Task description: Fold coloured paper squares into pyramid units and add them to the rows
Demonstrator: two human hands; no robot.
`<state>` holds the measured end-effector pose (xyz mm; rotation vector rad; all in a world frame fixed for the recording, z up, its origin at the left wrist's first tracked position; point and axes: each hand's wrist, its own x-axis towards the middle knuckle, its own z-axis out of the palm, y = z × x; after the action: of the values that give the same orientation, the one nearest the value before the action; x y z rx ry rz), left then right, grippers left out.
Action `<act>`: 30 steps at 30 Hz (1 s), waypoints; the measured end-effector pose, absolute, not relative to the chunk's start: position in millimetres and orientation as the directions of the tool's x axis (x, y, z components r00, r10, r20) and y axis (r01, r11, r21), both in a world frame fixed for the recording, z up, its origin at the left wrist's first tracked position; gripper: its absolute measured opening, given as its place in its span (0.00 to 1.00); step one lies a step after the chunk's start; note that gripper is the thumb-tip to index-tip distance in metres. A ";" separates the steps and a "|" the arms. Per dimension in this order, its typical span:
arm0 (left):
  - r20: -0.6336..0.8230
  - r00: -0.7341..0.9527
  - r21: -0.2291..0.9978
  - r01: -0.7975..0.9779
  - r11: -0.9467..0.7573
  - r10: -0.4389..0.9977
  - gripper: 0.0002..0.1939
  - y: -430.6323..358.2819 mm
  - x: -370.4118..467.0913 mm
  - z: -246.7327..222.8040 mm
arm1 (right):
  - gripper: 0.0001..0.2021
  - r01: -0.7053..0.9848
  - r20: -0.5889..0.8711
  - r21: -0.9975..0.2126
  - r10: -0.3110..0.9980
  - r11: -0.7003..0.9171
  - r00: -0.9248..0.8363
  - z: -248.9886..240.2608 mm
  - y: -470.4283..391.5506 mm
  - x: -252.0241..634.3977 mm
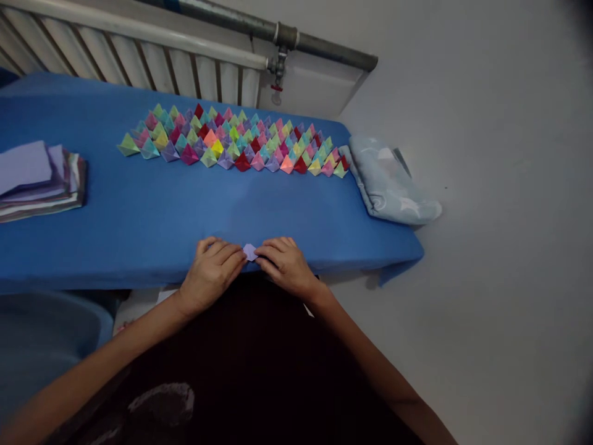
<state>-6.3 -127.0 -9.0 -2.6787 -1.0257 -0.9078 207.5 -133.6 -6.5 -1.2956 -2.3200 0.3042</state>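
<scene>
A small piece of folded purple paper (pixel 250 252) lies between my hands at the front edge of the blue-covered table (pixel 152 228). My left hand (pixel 214 269) pinches its left side, fingers pressed together. On its right side, my right hand (pixel 285 264) grips the paper between thumb and fingers. Beyond my hands, several rows of small pointed folded papers (pixel 231 145) in many colours stand close together along the back of the table. Part of the purple piece is hidden under my fingertips.
Stacked paper sheets (pixel 28 176), purple on top, lie at the far left. A folded light-blue cloth (pixel 389 182) sits at the table's right end. Behind the table are a radiator (pixel 176 65) and a pipe (pixel 328 49). A blue basin (pixel 50 346) is at the lower left.
</scene>
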 end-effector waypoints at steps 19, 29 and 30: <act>0.220 0.345 0.429 0.806 -0.408 0.913 0.18 -123.5 4.8 0.4 | 0.10 0.802 0.170 -0.496 0.943 0.332 -0.286 1.9 -127.9 192.1; 0.087 0.332 0.403 0.850 -0.338 0.939 0.15 -109.1 5.4 9.2 | 0.08 0.826 0.104 -0.522 0.977 0.212 -0.185 12.7 -126.2 183.5; 0.085 0.330 0.401 0.853 -0.335 0.940 0.15 -108.5 5.6 8.7 | 0.08 0.829 0.103 -0.520 0.979 0.204 -0.176 13.0 -126.0 182.9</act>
<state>5.6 -108.5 8.7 -2.7809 -1.9349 -0.5295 182.9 -126.0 13.0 -1.6827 -2.0724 0.4898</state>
